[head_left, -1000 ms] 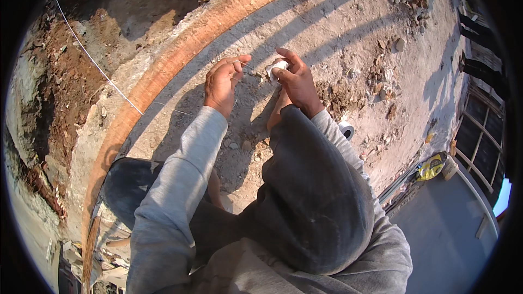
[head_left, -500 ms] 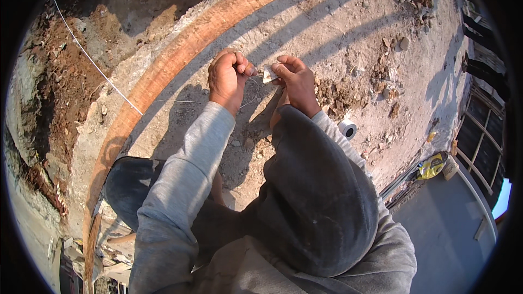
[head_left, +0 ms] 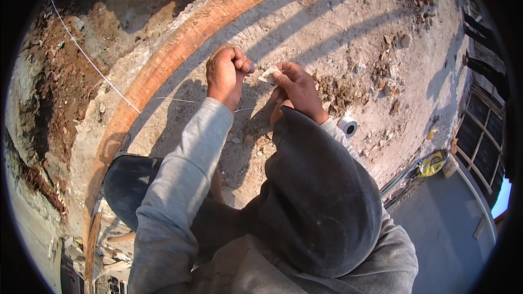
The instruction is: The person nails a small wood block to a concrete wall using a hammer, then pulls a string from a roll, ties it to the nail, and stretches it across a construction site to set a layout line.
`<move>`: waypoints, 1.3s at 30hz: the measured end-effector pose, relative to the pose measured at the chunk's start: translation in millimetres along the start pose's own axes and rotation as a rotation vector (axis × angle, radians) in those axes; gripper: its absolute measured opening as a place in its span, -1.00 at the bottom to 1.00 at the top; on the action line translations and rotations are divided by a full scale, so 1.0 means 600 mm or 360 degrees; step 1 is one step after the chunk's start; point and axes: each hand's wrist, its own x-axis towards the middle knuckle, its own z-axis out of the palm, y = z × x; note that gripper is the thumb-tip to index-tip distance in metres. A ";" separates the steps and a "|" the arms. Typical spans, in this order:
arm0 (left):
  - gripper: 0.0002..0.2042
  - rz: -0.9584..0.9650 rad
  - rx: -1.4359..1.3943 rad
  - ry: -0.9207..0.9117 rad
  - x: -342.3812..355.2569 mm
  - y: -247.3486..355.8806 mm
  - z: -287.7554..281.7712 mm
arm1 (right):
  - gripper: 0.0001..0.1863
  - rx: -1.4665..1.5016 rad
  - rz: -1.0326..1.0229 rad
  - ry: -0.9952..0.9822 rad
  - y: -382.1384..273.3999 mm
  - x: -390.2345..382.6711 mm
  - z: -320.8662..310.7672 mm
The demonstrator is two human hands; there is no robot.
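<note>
My right hand (head_left: 298,90) pinches a small pale flat piece (head_left: 266,75) between thumb and fingers, one corner toward the left hand. Close by on the left, my left hand (head_left: 225,73) is closed with its fingers curled in; whatever it grips is hidden. A thin pale string (head_left: 246,109) shows just right of the left wrist, and a similar strand lies across the ground left of it. Both hands are above the dirt in front of my knees. On the ground beside my right wrist sits a white roll (head_left: 347,126) with a dark hole.
A long wooden beam (head_left: 180,49) curves across the left and top. Beyond it lies dug-out soil (head_left: 81,71), with a white cord (head_left: 90,60) running to the beam. Stones and clods (head_left: 348,92) are scattered at right. A yellow bag (head_left: 432,164) lies near a grey board (head_left: 444,218).
The pale piece has turned in my right fingers and now shows its flat side at a slant. My right hand has dropped slightly. The left hand has barely moved.
</note>
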 end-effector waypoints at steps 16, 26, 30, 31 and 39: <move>-0.91 -0.0021 0.0031 0.0030 -0.005 0.003 0.004 | -0.75 -0.0367 -0.0370 -0.0036 0.017 0.034 0.010; -0.86 -0.0066 -0.0053 0.0124 -0.002 0.005 0.004 | -0.68 -0.0208 -0.0200 0.0016 0.004 0.020 0.006; -0.89 -0.0057 -0.0013 0.0063 -0.002 0.004 0.001 | -0.70 -0.0407 -0.0484 -0.0051 0.018 0.020 0.015; -0.91 -0.0045 0.0014 0.0028 -0.003 0.005 0.000 | -0.69 -0.0333 -0.0477 -0.0047 0.022 0.020 0.017; -0.91 -0.0056 0.0021 0.0038 -0.004 0.005 0.002 | -0.65 -0.0361 -0.0318 -0.0066 0.002 0.011 0.014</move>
